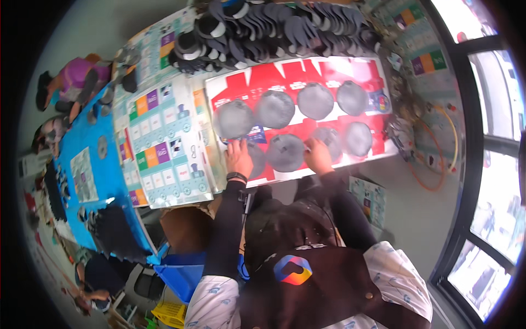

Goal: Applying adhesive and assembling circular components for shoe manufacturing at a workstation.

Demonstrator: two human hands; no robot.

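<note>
At the red sheet's point(260, 75) eight o'clock, the left hand point(239, 159) partly hides a grey disc point(257, 159); at five, the right hand point(319, 157) overlaps a second disc point(331, 136); each grip's opening and hold I cannot tell.

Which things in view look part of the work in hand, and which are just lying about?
Apparently in use:
- grey disc under the left hand
- grey disc by the right hand
- red-and-white sheet beneath

Seemingly lying about:
- blue bin
- orange hose
</note>
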